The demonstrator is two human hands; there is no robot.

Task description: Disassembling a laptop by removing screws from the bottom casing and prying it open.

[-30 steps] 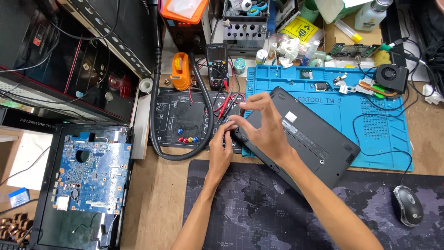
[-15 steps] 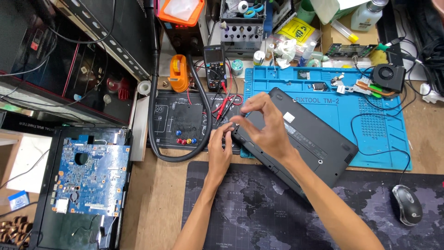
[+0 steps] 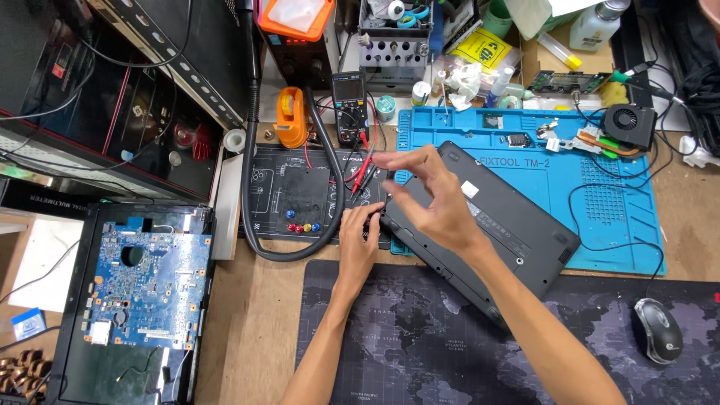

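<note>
A black laptop (image 3: 510,225) lies bottom-up, partly on a blue repair mat (image 3: 600,195) and partly on a dark map-printed desk mat (image 3: 405,345). My left hand (image 3: 358,244) has its fingers curled on the laptop's near-left corner, beside red and black probe leads (image 3: 358,176). My right hand (image 3: 431,199) hovers just above the same end of the laptop with fingers spread and slightly blurred, holding nothing.
A multimeter (image 3: 350,105) and an orange tool (image 3: 291,116) stand behind a black work mat (image 3: 289,191) ringed by a thick black hose (image 3: 251,180). An opened laptop with a blue circuit board (image 3: 146,289) lies at left. A mouse (image 3: 658,330) sits at right, a small fan (image 3: 630,124) far right.
My right hand has lifted off the laptop's corner and spread its fingers. My left hand stays at the corner.
</note>
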